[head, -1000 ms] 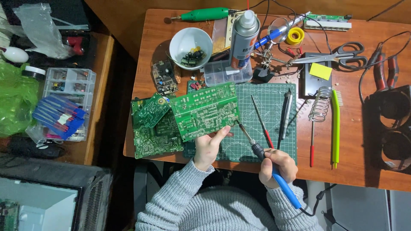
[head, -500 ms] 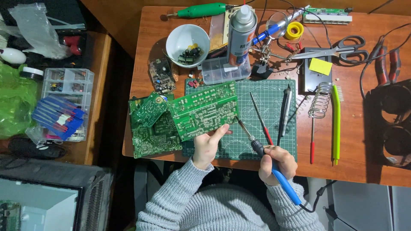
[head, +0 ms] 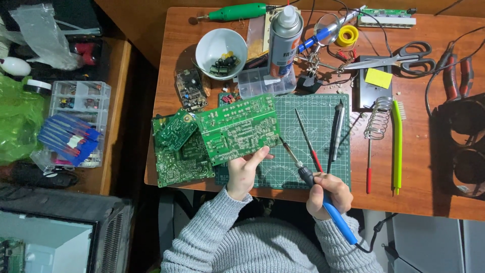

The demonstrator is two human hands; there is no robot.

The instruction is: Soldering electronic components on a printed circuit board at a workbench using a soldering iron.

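Centrally, left hand (head: 243,171) gripping green circuit board (head: 237,127) by its edge, right hand (head: 327,194) closed around blue-handled soldering iron (head: 308,181), tip over cutting mat (head: 316,135), wooden tabletop (head: 419,167).

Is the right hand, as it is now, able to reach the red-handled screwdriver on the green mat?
Probably not freely: the right hand is closed around the blue soldering iron. The red-handled screwdriver lies just above it on the green mat, with nothing between them.

left hand (head: 244,172) pinching, right hand (head: 328,194) — fisted grip
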